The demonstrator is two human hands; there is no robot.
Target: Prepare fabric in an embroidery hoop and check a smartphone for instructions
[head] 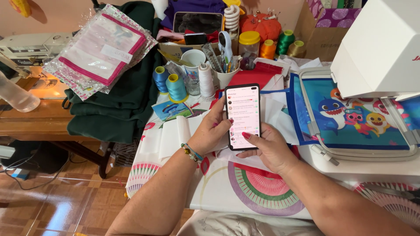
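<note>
- The right hand [269, 146] cups a black smartphone [243, 116] from below, thumb laid on its lit screen.
- The left hand [214, 129], a beaded bracelet [191, 153] at its wrist, clasps the phone's left edge, fingers curled around it.
- The phone stands upright over the patterned tablecloth [258, 183].
- To the right lies an embroidery hoop [363, 150] with shark-print fabric.
- Farther back stand blue thread spools [170, 83] and folded green cloth [118, 105].

So the phone [243, 116] is sitting between both hands, over the table [218, 192]. Thread spools [169, 84] and a cup of tools [226, 72] are standing behind it, folded fabric [118, 94] is lying off to the left, and the embroidery hoop [356, 116] is resting to the right under the machine head [379, 46].
</note>
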